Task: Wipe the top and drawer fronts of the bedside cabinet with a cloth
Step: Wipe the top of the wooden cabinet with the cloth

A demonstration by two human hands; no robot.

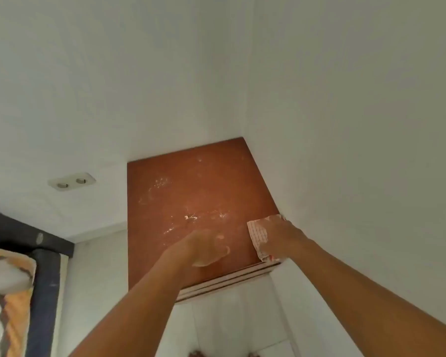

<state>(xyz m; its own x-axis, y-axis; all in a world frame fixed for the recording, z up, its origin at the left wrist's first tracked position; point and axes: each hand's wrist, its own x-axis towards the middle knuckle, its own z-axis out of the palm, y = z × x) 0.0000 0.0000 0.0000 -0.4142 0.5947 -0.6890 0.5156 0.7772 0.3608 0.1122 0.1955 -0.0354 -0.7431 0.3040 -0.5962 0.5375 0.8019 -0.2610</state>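
Two hands over the dusty top of a bedside cabinet (191, 181), lower centre of the frame.

Motion blur smears the left hand (206, 247) at the front middle of the red-brown top, so nobody could tell whether its fingers are curled or relaxed, or whether it touches the wood. The right hand (281, 238) grips a white cloth (258, 233) with a fine red check, bunched against the top's front right corner; its fingertips are buried in the folds. The drawer fronts (224, 282) show only edge-on, as pale and brown stripes under the front edge. The top is matt, with whitish smears and specks across its middle. The cabinet sits tight in a corner of white walls (345, 124). A double socket (72, 181) is at left, and a bed (8, 292) is cut off at lower left.
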